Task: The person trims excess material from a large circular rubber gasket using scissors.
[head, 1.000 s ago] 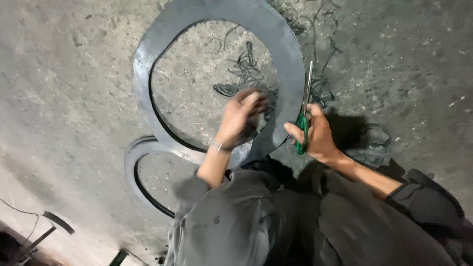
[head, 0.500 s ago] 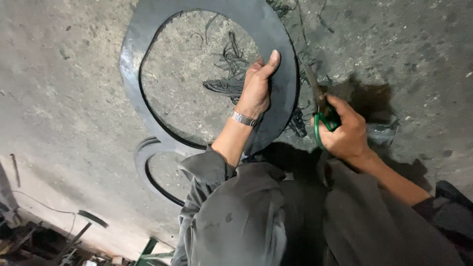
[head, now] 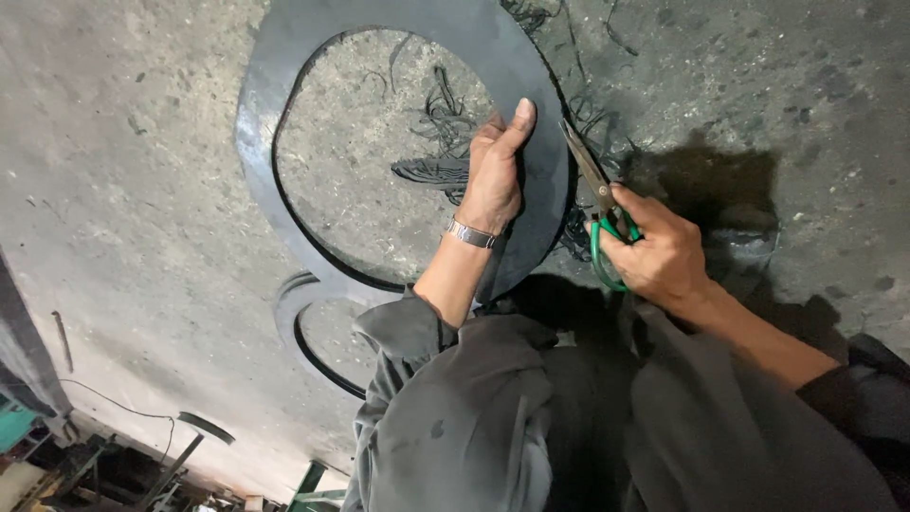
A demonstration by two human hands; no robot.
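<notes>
Your L hand (head: 493,175) lies flat on the big dark rubber ring (head: 398,57), fingers together and stretched, pinning the band near its outer edge; not gripping, just pressing. Ring rests flat on the concrete floor (head: 123,142), straight ahead of your knees. Your R hand (head: 654,256) is closed round the green-handled scissors (head: 597,204), fingers through the loops. Blades point up and away from you, long axis running nearly along the ring's outer right edge, just R of your L fingertips. Blades look slightly parted; can't tell if rubber sits between them. R hand nearer the edge. Thin black offcut strips (head: 441,114) inside the ring hole. A smaller ring (head: 294,303) peeks out below-left, by your L sleeve.
</notes>
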